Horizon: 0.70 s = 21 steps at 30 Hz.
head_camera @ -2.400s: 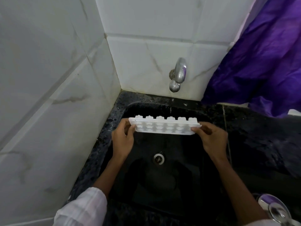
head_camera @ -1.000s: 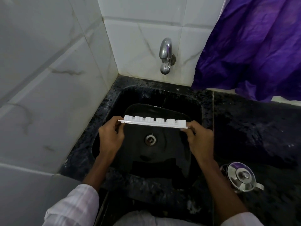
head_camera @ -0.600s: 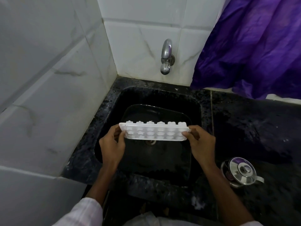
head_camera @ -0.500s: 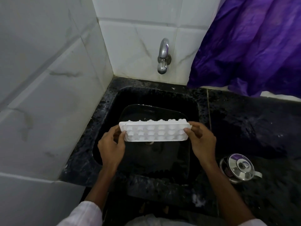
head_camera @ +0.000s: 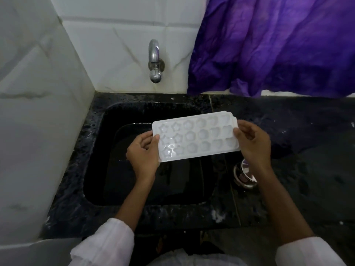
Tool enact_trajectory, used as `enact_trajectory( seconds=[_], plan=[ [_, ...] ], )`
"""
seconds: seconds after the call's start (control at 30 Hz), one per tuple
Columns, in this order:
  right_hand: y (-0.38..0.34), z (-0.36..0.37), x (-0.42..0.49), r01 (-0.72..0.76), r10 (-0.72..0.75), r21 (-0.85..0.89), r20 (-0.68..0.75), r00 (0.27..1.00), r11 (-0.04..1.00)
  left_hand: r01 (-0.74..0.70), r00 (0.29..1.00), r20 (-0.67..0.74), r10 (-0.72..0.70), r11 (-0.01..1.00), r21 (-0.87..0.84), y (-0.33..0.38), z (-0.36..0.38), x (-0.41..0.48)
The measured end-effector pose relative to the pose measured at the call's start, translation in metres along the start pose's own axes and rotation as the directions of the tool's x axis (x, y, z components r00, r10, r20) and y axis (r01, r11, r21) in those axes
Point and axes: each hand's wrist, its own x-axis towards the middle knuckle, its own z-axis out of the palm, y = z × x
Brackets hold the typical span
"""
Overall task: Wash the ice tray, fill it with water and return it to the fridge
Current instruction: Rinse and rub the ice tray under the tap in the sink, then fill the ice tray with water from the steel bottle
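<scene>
One head-worn wide-angle camera looks forward and down, facing the tiled wall (head_camera: 115,45) at 12 o'clock. It sits close above the sink (head_camera: 134,112).

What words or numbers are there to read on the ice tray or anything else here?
None can be read.
The ice tray has only moulded shapes, such as stars, and no letters.
The tap, the purple cloth and the steel lid show no writing.
</scene>
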Motion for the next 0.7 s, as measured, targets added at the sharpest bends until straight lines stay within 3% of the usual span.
enact_trajectory(
  seconds=[0.3, 0.53, 0.7],
  plan=[
    [0.032, -0.091, 0.063, -0.154, 0.160, 0.052, -0.169, 0.972, 0.987, 0.016, 0.930, 0.367, -0.016, 1.000, 0.001, 0.015, 0.118, -0.015],
    [0.111, -0.136, 0.102, -0.252, 0.245, -0.024, -0.151, 0.958, 0.968, 0.029, 0.899, 0.430, -0.086, 0.990, 0.138, -0.017, 0.190, -0.038],
    [0.166, -0.150, 0.114, -0.333, 0.324, -0.156, -0.077, 0.943, 0.930, 0.070, 0.912, 0.378, -0.158, 0.969, 0.236, -0.044, 0.214, -0.059]
  ],
)
